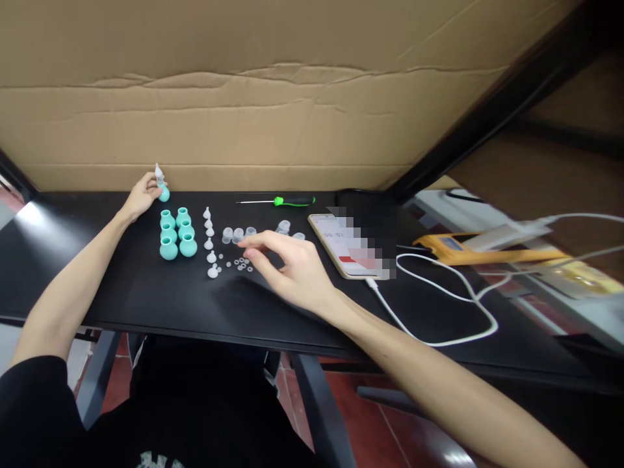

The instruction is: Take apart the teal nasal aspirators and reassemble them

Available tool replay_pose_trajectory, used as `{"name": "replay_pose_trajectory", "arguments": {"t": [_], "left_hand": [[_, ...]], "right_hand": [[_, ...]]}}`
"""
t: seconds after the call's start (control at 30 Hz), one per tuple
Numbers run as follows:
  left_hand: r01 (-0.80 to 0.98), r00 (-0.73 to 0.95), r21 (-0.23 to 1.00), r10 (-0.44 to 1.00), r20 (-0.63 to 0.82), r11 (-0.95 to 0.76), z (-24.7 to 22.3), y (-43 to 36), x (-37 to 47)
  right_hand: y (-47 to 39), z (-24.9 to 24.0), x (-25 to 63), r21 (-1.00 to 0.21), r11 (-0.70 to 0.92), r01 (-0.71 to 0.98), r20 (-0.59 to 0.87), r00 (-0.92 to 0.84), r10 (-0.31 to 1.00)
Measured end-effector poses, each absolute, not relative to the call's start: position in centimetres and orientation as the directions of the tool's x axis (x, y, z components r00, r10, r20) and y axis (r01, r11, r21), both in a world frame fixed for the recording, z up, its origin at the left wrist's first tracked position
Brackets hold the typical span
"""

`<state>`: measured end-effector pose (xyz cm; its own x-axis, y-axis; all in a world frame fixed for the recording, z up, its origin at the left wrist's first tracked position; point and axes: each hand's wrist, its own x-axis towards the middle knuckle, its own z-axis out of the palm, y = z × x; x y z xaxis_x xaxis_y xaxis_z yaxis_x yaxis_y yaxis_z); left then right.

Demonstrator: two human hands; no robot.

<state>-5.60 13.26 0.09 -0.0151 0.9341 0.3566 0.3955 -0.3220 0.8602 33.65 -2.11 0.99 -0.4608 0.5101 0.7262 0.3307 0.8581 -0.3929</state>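
Observation:
At the table's back left, my left hand [145,194] has its fingers around an upright teal bulb [164,193] topped by a clear part and a white pointed tip [158,172]. Several open-necked teal bulbs [168,248] stand in two columns in front of it. Beside them runs a column of white pointed tips [211,257]. My right hand [287,266] is over the middle of the table, thumb and forefinger apart, at the clear cups [227,235]. Below its fingertips lie small clear rings [236,262]. Nothing shows between those fingertips.
A screwdriver [295,201] with a green and black handle lies at the back. On the right are a phone [341,250], its white cable [439,343] and a yellow device [439,247]. A cardboard wall [234,130] rises behind the black table [160,299].

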Motion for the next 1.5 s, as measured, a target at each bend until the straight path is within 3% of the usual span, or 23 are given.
{"name": "replay_pose_trajectory", "arguments": {"t": [0.2,0.33,0.43,0.53,0.77,0.87,1.17,1.4,1.5], "left_hand": [[0.474,-0.073,0.819,0.912,0.403,-0.324,1.0,11.9,-5.6],[0.569,-0.110,0.732,0.846,0.521,-0.376,3.0,8.2,-4.9],[0.756,0.133,0.403,0.723,0.678,-0.516,4.8,4.2,-3.5],[0.753,0.466,0.084,0.619,0.632,-0.652,5.6,0.7,-1.9],[0.667,0.739,-0.367,0.519,0.429,-0.648,4.6,-1.6,1.2],[0.634,0.773,-0.476,0.500,0.390,-0.609,4.4,-1.8,2.0],[0.605,0.793,-0.439,0.451,0.410,-0.664,5.3,-3.1,2.8],[0.511,0.740,-0.079,0.391,0.548,-0.856,5.7,-4.8,3.7],[0.497,0.687,-0.001,0.393,0.612,-0.868,5.3,-5.2,4.1]], "right_hand": [[-0.9,0.3,33.6,-0.339,0.881,0.330,0.731,-0.497,0.467],[-0.1,-0.3,33.5,-0.295,0.898,0.326,0.690,-0.578,0.436],[0.2,-0.6,33.4,-0.296,0.901,0.318,0.635,-0.639,0.434],[0.4,-0.8,33.4,-0.307,0.890,0.337,0.583,-0.673,0.456],[1.5,-0.6,34.5,-0.304,0.845,0.440,0.500,-0.681,0.535],[1.8,-0.5,34.9,-0.285,0.861,0.422,0.471,-0.721,0.509],[1.3,-1.1,34.1,-0.254,0.898,0.359,0.523,-0.730,0.439],[1.1,-2.1,33.1,-0.222,0.915,0.337,0.556,-0.727,0.403],[0.9,-2.1,33.1,-0.221,0.921,0.322,0.577,-0.718,0.389]]}}
